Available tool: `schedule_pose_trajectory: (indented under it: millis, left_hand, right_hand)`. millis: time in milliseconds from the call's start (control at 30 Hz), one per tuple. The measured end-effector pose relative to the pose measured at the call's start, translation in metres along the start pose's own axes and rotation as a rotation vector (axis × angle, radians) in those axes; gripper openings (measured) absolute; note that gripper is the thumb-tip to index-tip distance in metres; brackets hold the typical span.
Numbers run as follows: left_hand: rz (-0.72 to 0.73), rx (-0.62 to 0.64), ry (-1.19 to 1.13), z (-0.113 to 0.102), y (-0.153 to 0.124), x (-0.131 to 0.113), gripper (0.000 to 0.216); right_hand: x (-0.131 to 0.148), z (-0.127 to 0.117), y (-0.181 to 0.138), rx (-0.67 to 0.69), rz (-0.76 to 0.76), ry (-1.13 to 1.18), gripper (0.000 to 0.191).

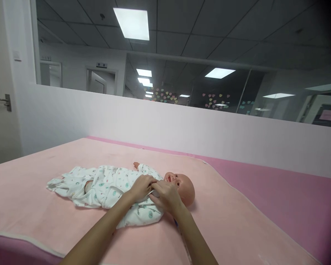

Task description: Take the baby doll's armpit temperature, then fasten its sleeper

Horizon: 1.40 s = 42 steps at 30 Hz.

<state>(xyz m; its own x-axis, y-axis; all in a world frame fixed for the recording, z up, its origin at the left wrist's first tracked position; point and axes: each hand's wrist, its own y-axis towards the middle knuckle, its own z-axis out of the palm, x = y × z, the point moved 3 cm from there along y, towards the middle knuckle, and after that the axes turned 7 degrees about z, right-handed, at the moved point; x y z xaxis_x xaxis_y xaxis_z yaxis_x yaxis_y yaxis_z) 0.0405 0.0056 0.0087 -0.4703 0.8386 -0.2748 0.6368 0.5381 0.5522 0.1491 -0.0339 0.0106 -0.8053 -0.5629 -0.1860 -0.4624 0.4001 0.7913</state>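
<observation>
A baby doll [188,187] lies on its back, its head to the right. It wears a white baby outfit [110,184] with a small green print, and one doll hand sticks out of the far sleeve. My left hand [143,187] is on the doll's upper chest, fingers bent and pinching the cloth near the neckline. Close against it, my right hand [165,193] also has its fingers closed on the outfit by the collar, in front of the doll's chin. The fingertips of both hands meet and partly hide what they pinch.
A pale pink sheet [57,221] covers the padded surface, with a darker pink mat [292,191] showing along the right and back. Behind it rises a low white wall [154,117] topped by a window. A door [2,92] stands at the far left.
</observation>
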Motion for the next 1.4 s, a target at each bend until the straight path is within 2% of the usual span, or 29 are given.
schedule_pose_trajectory:
  millis: [67, 167, 333, 467, 600, 867, 1133, 1400]
  left_hand:
    - [-0.002, 0.007, 0.002, 0.001, 0.001, 0.001, 0.021]
    - [-0.031, -0.014, 0.008, 0.002, 0.0, 0.003, 0.017]
    - [-0.047, -0.117, -0.126, 0.0, -0.003, 0.002, 0.017]
    - [-0.07, -0.183, -0.215, -0.004, -0.004, 0.003, 0.02]
    - [-0.085, -0.178, -0.326, -0.004, -0.003, 0.005, 0.022]
    - [-0.154, -0.211, -0.527, -0.003, -0.003, 0.011, 0.026]
    - [-0.181, -0.196, -0.495, -0.006, -0.003, 0.009, 0.04]
    - [-0.169, -0.205, -0.544, -0.007, -0.004, 0.006, 0.038]
  right_hand:
    - [0.002, 0.0, 0.0, 0.036, 0.008, 0.01, 0.004]
    - [0.003, -0.002, 0.0, 0.028, 0.022, 0.016, 0.009]
    - [0.001, -0.001, -0.001, 0.0, 0.048, 0.025, 0.012]
    - [0.003, 0.002, -0.002, 0.041, 0.063, 0.059, 0.012]
    - [0.005, 0.004, -0.002, 0.072, 0.061, 0.082, 0.015]
    - [0.004, 0.006, 0.0, -0.023, 0.104, 0.015, 0.014]
    - [-0.001, 0.003, 0.002, -0.096, 0.152, 0.003, 0.015]
    - [0.001, 0.0, 0.002, -0.045, 0.191, 0.017, 0.018]
